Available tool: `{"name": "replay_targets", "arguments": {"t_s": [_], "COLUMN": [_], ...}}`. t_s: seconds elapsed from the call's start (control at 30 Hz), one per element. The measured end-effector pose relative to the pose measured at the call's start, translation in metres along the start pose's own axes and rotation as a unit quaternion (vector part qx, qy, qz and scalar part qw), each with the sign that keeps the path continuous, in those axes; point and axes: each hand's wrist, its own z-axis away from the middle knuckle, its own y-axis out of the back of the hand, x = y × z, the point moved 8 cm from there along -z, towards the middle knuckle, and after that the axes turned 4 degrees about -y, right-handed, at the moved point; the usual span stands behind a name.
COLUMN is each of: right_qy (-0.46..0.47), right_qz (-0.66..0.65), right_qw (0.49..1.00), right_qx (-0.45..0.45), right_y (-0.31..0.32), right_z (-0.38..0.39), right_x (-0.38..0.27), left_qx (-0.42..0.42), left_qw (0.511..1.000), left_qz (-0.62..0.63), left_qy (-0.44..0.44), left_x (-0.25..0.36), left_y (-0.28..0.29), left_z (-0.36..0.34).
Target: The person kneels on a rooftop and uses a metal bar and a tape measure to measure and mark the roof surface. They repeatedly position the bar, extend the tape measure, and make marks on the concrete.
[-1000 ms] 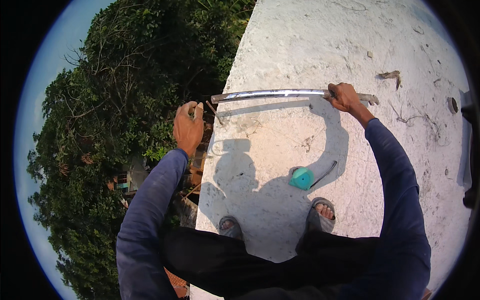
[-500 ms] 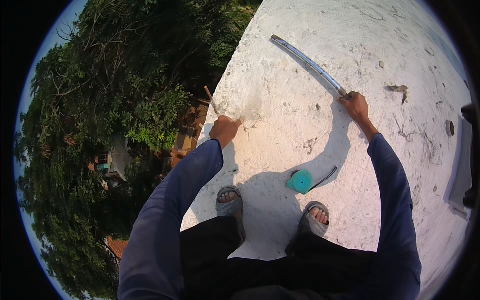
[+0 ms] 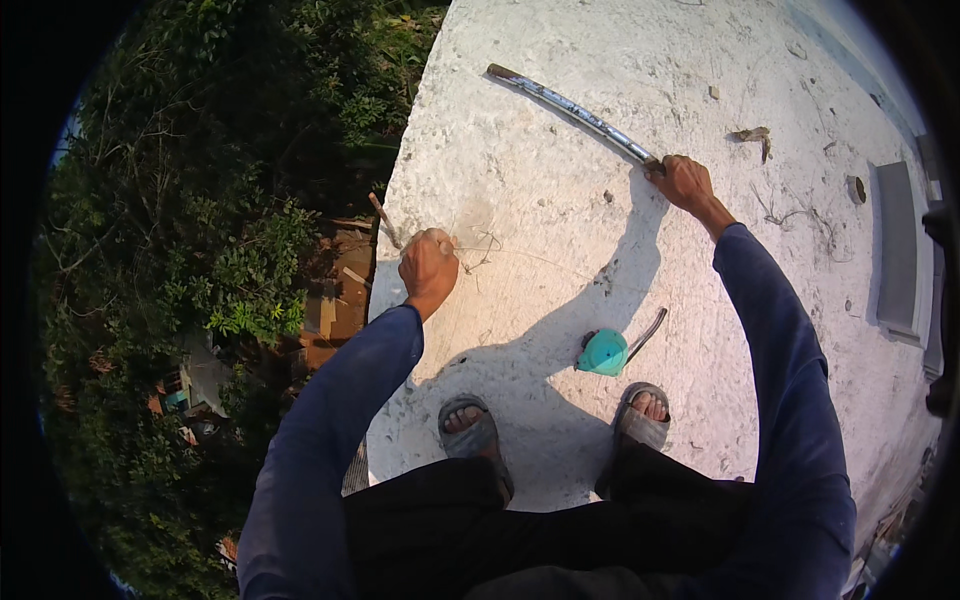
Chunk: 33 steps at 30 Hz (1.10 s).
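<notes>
My right hand [image 3: 686, 184] is closed around the near end of a long silver metal pipe [image 3: 582, 116]. The pipe slants away to the far left, low over the white concrete surface [image 3: 540, 210], and its far end is dark. Close to the left edge of the concrete, my left hand [image 3: 428, 272] is closed, knuckles up; what its fingers hold is hidden. Beside it a short rusty rod [image 3: 382, 218] sticks up at the edge. Thin wire or string [image 3: 484, 248] lies just right of that hand.
A round turquoise thing [image 3: 604, 353] and a dark curved strip [image 3: 648, 334] lie before my sandalled feet [image 3: 647, 415]. Left of the concrete edge is a drop to trees [image 3: 250, 260]. A dry brown scrap [image 3: 754, 140], a short pipe stub [image 3: 855, 190] and a grey panel [image 3: 898, 250] are at right.
The view has shifted, so the concrete edge and pipe appear further left. My right hand still grips the pipe's near end. My left hand stays closed by the rusty rod.
</notes>
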Motion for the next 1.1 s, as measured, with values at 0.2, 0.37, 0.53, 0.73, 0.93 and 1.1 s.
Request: {"name": "replay_targets", "arguments": {"t_s": [0.2,0.37,0.53,0.73,0.93,1.1], "right_qy": [0.006,0.083,0.128,0.219,0.247,0.235], "right_qz": [0.039,-0.006,-0.043,-0.130,-0.124,-0.160], "right_qw": [0.999,0.994,0.989,0.963,0.959,0.957], "right_qx": [0.005,0.075,0.058,0.089,0.067,0.063], "right_y": [0.001,0.026,0.033,0.032,0.019,0.004], "right_z": [-0.001,0.008,0.013,0.031,0.046,0.043], "right_x": [-0.006,-0.044,-0.091,-0.130,-0.159,-0.142], "left_qx": [0.112,0.224,0.193,0.111,0.031,0.033], "left_qw": [0.990,0.973,0.970,0.960,0.943,0.960], "left_qz": [-0.004,0.062,0.109,0.256,0.322,0.272], "left_qy": [-0.088,0.004,0.101,-0.035,0.075,0.050], "left_x": [-0.020,-0.037,-0.089,-0.119,-0.145,-0.144], "left_y": [0.053,0.074,0.071,0.028,0.011,0.015], "left_z": [0.017,0.011,-0.019,-0.056,-0.078,-0.078]}}
